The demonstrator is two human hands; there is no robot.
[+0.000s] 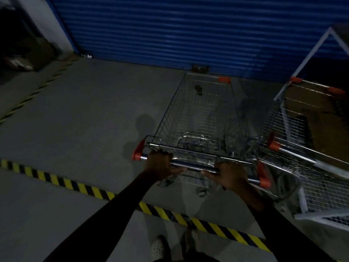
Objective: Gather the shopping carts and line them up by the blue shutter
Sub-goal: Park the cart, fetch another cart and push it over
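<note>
A wire shopping cart (198,114) with orange corner caps stands in front of me, its nose close to the blue shutter (188,29). My left hand (160,164) grips the left part of its chrome handle bar (194,166), and my right hand (231,176) grips the right part. A second cart (294,125) with orange caps stands just to the right, angled, its basket holding something brown and flat. Both of my arms are in dark sleeves.
A yellow-and-black striped line (90,190) crosses the grey concrete floor under my arms. A white metal frame (317,46) rises behind the second cart, and another wire basket (328,197) sits at the lower right. Dark clutter (22,59) lies at the far left by a white pillar.
</note>
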